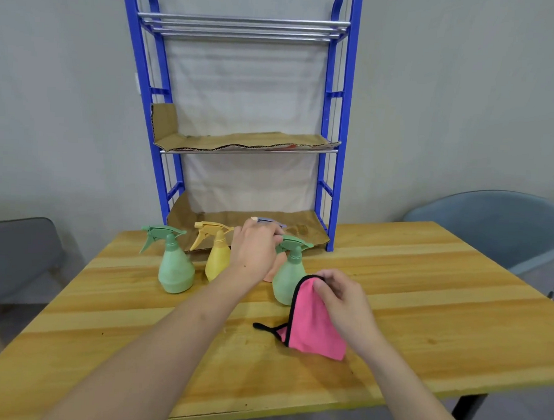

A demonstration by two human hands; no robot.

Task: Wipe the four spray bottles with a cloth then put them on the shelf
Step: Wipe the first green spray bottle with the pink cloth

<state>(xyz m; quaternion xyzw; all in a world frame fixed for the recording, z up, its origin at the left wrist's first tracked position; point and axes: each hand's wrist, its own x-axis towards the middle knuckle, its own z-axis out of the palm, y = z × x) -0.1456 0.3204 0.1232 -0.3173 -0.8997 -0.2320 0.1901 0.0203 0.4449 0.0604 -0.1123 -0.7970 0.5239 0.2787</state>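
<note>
Gripping the pink bottle [269,273] by its neck, the left hand [254,250] held light, slick plastic, I judged; the right hand [344,303] pinched the limp cloth [317,327] nearby.

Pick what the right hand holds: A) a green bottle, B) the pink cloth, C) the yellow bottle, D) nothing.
B: the right hand pinches the pink cloth by its black-trimmed top edge.

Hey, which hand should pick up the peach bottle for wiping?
Left. The left hand curls over the trigger head of the peach bottle, while the right hand is occupied pinching the pink cloth.
</note>
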